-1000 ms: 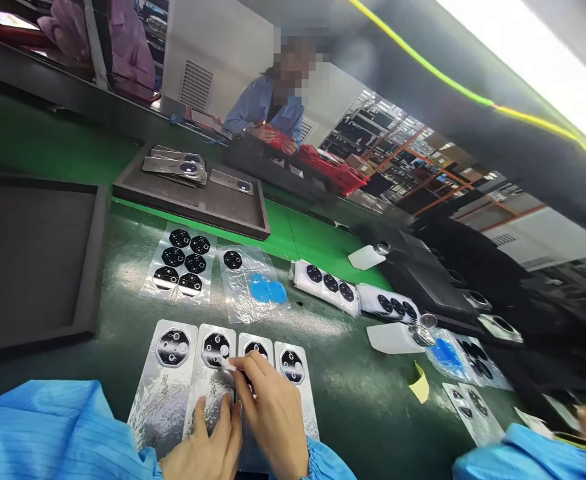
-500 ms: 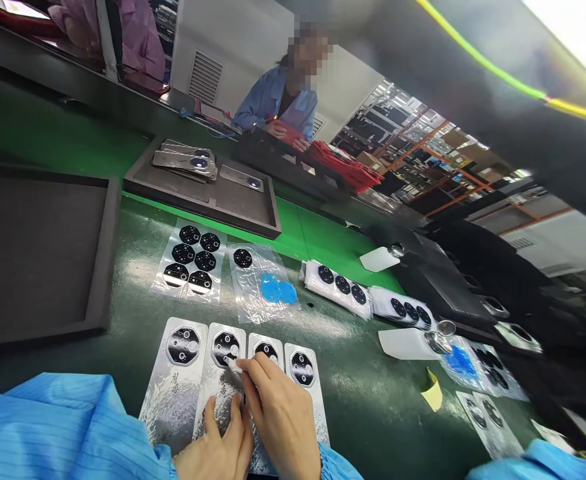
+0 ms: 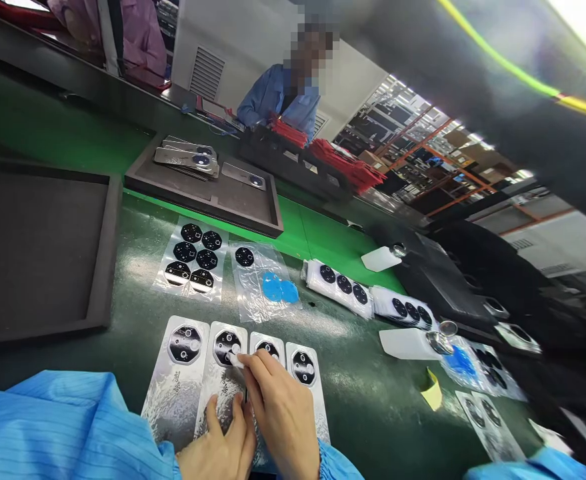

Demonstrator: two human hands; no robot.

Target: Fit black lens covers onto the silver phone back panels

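The right hand (image 3: 277,407) is pinching a small white swab (image 3: 235,360), wiping the second phone cover (image 3: 220,387); the left hand (image 3: 220,447) is pressing flat on it, gripping nothing; next probably the lens ring at 3 o'clock, needing light touch.

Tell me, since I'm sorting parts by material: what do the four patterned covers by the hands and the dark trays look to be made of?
The patterned covers look like glossy plastic or glass with a silvery printed finish; they reflect the light sharply. Which one cannot be told. The dark trays look like matte grey foam or soft plastic: dull, with thick square rims and no glare.
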